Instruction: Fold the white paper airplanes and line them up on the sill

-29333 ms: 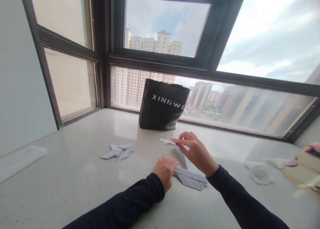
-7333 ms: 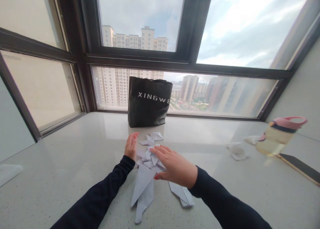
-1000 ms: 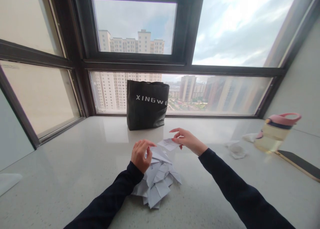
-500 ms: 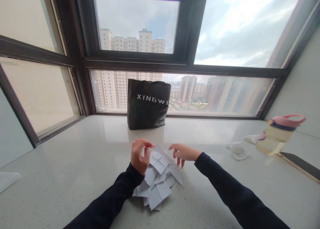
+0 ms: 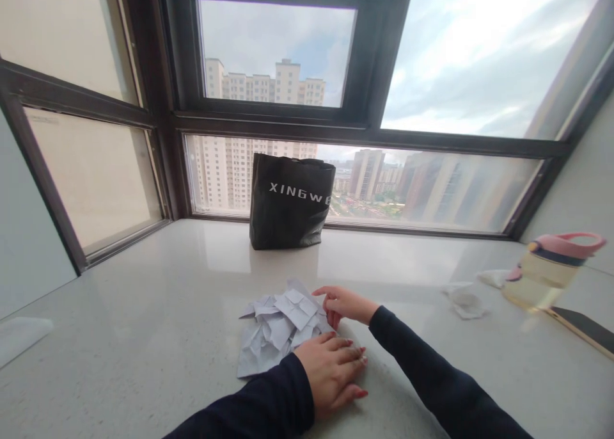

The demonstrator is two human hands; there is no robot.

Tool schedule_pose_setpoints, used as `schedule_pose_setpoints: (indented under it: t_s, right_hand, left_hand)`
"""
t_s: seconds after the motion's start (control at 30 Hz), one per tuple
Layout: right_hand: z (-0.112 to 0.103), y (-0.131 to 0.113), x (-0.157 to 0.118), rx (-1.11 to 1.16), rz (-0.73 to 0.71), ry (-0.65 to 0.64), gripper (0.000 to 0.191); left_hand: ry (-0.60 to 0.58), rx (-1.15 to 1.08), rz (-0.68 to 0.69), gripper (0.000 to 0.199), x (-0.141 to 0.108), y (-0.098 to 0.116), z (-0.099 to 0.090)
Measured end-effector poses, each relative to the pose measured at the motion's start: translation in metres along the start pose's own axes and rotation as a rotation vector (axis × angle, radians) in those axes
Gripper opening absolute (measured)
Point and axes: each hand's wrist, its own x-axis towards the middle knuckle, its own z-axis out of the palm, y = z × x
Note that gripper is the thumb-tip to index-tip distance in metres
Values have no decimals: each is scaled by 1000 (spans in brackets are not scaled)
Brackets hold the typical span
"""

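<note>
The white windowsill is occupied near its middle, well apart from its far edge, by a pile of folded papers. The left hand, swung over from the pile's left, is now laid at its near right, fingers spread. The right hand is held alongside, index extended, others curled; whether paper is pinched cannot be told. Both hands are thus brought to one side.

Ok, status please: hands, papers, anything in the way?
Left hand palm down, right hand half-curled, both at the right side of the paper pile. Pile loose, creased pieces overlapping. Black bag stands beyond, apart; seems not in the way.
</note>
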Motion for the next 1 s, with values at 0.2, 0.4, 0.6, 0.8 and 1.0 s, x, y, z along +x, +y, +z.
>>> schedule_pose_setpoints:
  t_s: [0.2, 0.4, 0.6, 0.8, 1.0]
  right_hand:
    - [3, -6, 23, -35, -66, 132, 26]
    - [16, -26, 45, -48, -72, 63, 27]
    - [32, -44, 60, -42, -83, 39, 27]
    - [25, -43, 71, -107, -60, 62, 21]
    - [31, -44, 72, -90, -46, -28, 26]
  left_hand:
    - [-1, 136, -66, 36, -1, -23, 1]
    - [-26, 238, -57, 28, -6, -42, -4]
    - [-139, 371, -334, 29, -6, -47, -10]
    - [-99, 320, -372, 38, 3, -26, -2]
    - [-142, 128, -719, 59, 4, -5, 8]
